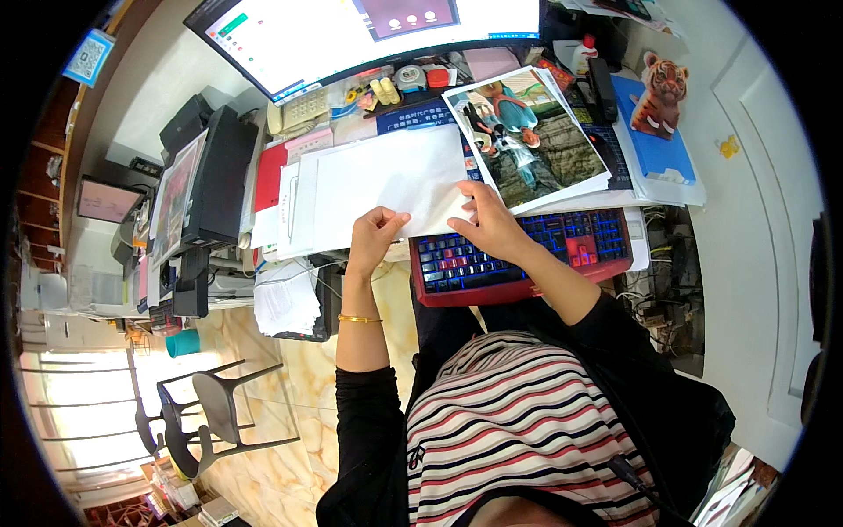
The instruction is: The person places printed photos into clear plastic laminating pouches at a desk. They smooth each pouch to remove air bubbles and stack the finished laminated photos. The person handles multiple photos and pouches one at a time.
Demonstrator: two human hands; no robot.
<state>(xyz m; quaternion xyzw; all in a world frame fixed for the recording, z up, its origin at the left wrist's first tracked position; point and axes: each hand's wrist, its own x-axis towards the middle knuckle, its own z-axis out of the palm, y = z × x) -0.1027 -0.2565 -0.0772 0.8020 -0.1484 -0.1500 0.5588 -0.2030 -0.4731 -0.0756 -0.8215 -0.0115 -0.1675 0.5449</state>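
Item: white sheet of paper (386,180), blank face up, lying on a stack of papers (290,215) on the desk, far of the red keyboard (527,255). Its long axis runs left to right, slightly tilted, with the right end farther away.

Left hand (376,233): fingers curled, pinching the sheet's near edge between thumb and fingers, apparently to steady or lift it.

Right hand (492,224): flatter, fingers spread lightly on the sheet's near right corner, where it meets the photo prints (536,136); whether it grips or only presses, cannot tell.

Nearby: photo prints overlap the keyboard's far right side, probably set aside. Monitor (351,35) stands far; black printer (215,180) left; tiger figurine (663,92) far right.
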